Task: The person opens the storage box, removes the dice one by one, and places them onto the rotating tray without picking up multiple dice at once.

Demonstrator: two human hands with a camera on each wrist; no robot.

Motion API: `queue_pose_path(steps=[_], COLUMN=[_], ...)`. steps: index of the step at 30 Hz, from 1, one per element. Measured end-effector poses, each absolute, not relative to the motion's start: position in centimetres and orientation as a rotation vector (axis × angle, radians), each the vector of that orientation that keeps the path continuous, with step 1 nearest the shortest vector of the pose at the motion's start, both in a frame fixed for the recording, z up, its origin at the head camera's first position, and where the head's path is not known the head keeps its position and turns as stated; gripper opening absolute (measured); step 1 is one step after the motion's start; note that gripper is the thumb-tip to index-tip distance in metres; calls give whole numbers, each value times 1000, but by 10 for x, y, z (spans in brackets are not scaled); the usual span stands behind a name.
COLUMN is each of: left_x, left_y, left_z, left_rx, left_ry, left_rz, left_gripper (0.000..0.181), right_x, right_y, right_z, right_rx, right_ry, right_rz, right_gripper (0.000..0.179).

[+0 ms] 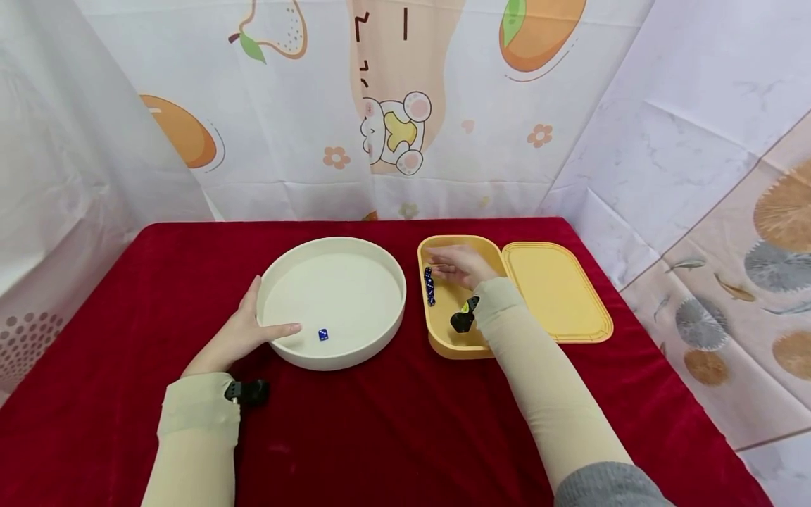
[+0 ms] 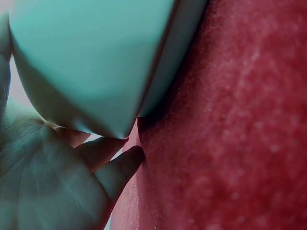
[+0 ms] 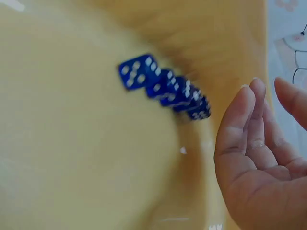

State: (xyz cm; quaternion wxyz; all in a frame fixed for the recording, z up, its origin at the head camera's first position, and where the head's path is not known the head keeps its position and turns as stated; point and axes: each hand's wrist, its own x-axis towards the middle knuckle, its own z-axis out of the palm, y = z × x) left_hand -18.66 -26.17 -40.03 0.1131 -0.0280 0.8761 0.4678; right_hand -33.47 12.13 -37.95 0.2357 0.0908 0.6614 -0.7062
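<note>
A shallow round white tray [image 1: 336, 296] lies on the cloth, with one blue die [image 1: 323, 334] inside near its front. My left hand [image 1: 236, 338] grips the tray's left side, thumb over the rim and fingers against the outer wall. In the left wrist view, the fingers [image 2: 120, 167] reach around the pale tray wall [image 2: 91, 62]. Over the yellow box [image 1: 453, 303] hovers my right hand [image 1: 464, 264], holding nothing. Several blue dice [image 1: 429, 287] with white pips stand in a row along the box's left wall. The right wrist view shows these dice [image 3: 175, 91] apart from the fingers [image 3: 244, 115].
A flat yellow lid [image 1: 554, 292] lies right beside the box. Dark red cloth [image 1: 355, 436] covers the table. Printed white curtains [image 1: 285, 127] hang behind and at both sides.
</note>
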Motion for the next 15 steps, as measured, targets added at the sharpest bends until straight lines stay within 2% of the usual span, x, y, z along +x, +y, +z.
queue_pose_path(steps=[8,15], left_x=[-187,-186], left_y=[-261,-262], left_z=[-399,-399], left_rx=[-91,-79], left_ry=[2567,2565], left_rz=[1379,1378], left_gripper=[128,127], right_x=[-336,-335], right_y=[122,121], right_z=[-389,-395], right_rx=[273,277], right_ry=[1852,1912], right_rz=[-1896,-1848], right_gripper=[17,15])
